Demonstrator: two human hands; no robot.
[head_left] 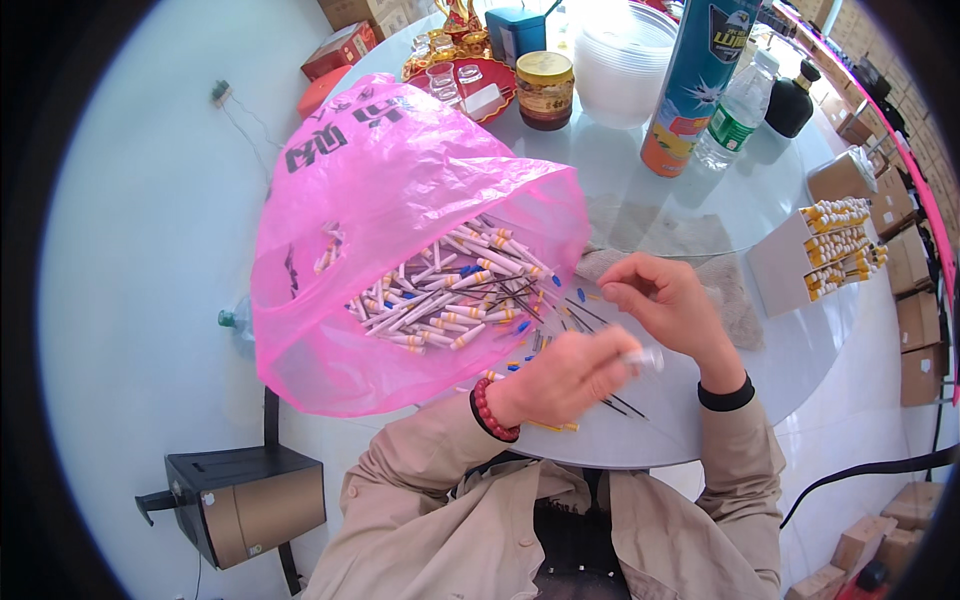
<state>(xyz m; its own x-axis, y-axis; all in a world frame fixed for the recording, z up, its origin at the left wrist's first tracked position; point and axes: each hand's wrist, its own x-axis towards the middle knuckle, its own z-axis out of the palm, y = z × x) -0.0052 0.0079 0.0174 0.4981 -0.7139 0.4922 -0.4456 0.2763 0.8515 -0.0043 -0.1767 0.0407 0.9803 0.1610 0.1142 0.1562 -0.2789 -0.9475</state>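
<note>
My left hand (572,378), smeared by motion, is closed on a white tube (645,358) whose pale end juts out past the fingers to the right. Just beyond it, my right hand (665,300) is curled, thumb and forefinger close together; whatever they pinch, if anything, is hidden. A pink plastic bag (385,150) lies on its side at the left, its mouth facing my hands. Out of it spill many white pen barrels (465,315) with yellow bands. Thin dark rods (625,405) and small blue pieces (522,327) are scattered around and under my hands.
At right, a white box (785,265) holds rows of white-and-yellow pens (835,250). A grey cloth (735,300) lies beside it. Along the back stand a spray can (685,90), a water bottle (730,120), stacked clear tubs (622,70), a jar (545,92) and a red tray (500,78).
</note>
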